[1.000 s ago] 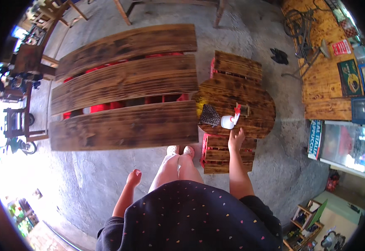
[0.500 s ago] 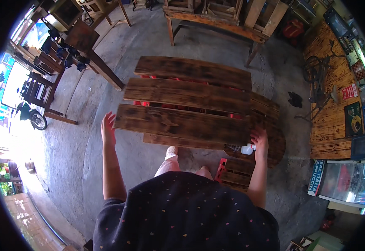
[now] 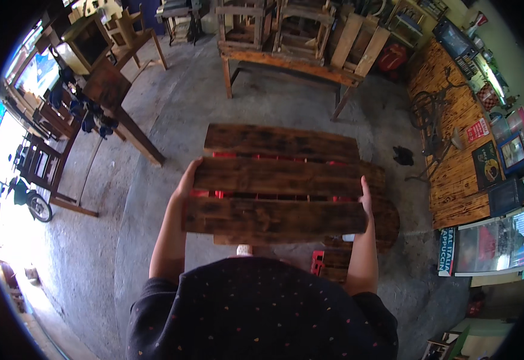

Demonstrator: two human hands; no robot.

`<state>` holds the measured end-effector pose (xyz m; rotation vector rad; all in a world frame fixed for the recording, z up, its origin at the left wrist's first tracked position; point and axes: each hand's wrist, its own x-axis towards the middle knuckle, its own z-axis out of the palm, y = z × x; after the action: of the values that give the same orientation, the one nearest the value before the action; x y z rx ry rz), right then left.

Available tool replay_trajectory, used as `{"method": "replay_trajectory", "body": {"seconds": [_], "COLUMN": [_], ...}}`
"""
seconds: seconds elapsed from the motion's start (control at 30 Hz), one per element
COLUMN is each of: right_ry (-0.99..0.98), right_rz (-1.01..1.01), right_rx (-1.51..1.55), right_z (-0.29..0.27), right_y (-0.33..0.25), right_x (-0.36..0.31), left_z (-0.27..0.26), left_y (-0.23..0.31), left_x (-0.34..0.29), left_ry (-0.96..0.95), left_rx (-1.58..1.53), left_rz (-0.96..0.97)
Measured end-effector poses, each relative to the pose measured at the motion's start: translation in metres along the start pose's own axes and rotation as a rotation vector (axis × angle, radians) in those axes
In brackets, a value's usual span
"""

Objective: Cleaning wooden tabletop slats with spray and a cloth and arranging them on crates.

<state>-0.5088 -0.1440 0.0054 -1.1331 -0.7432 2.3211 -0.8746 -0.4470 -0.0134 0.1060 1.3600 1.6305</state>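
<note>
Three dark-stained wooden planks lie side by side over red crates (image 3: 219, 194): a far plank (image 3: 280, 141), a middle plank (image 3: 277, 175) and a near plank (image 3: 274, 217). My left hand (image 3: 189, 177) is against the left end of the middle plank, its fingers stretched forward along the edge. At the other side, my right hand (image 3: 366, 195) rests along the right ends of the middle and near planks, fingers straight and pointing away from me. Neither hand appears wrapped round a plank. A small white object (image 3: 348, 237) partly shows beside the near plank's right corner.
A rounded wooden tabletop (image 3: 388, 222) sits to the right, partly under the planks. Ahead stands a workbench (image 3: 292, 63) with wooden frames on it. A tall wooden stand (image 3: 136, 135) is at the left. A wood-panelled counter (image 3: 454, 162) and a glass-fronted cabinet (image 3: 493, 243) line the right.
Both hands have moved forward and inward, from beside the near plank to the plank ends. The view has tilted up, so the planks sit lower in it. The white object is now mostly hidden.
</note>
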Motion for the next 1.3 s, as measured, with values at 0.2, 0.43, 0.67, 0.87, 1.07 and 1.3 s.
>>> {"method": "replay_trajectory", "body": {"seconds": [0.2,0.43,0.67,0.87,1.07,1.3], "right_ry": [-0.072,-0.071,-0.125,-0.104,-0.086,0.204], "right_rz": [-0.052,-0.120,-0.269,-0.278,-0.190,-0.169], "right_rx": [0.073,0.097,0.097,0.084,0.070,-0.266], "right_z": [0.009,0.031,0.023,-0.031,-0.089,-0.244], "right_y": [0.008,0.009,0.043,0.097,0.167,0.241], "right_x": [-0.015,-0.084,-0.171,-0.229,-0.325,-0.362], "left_z": [-0.017,-0.040,-0.049,-0.058,-0.081,-0.070], "left_y": [-0.008,0.002,0.003,-0.044,-0.107,-0.181], "left_x": [0.018,-0.022,-0.152,-0.267,-0.333,-0.376], "left_ry": [-0.013,0.016,0.066,0.142,0.118,-0.062], "left_rx": [0.030,0.012,-0.200,-0.257,-0.007,0.255], "left_rz": [0.075,0.259,0.248,0.193,0.142,0.060]}}
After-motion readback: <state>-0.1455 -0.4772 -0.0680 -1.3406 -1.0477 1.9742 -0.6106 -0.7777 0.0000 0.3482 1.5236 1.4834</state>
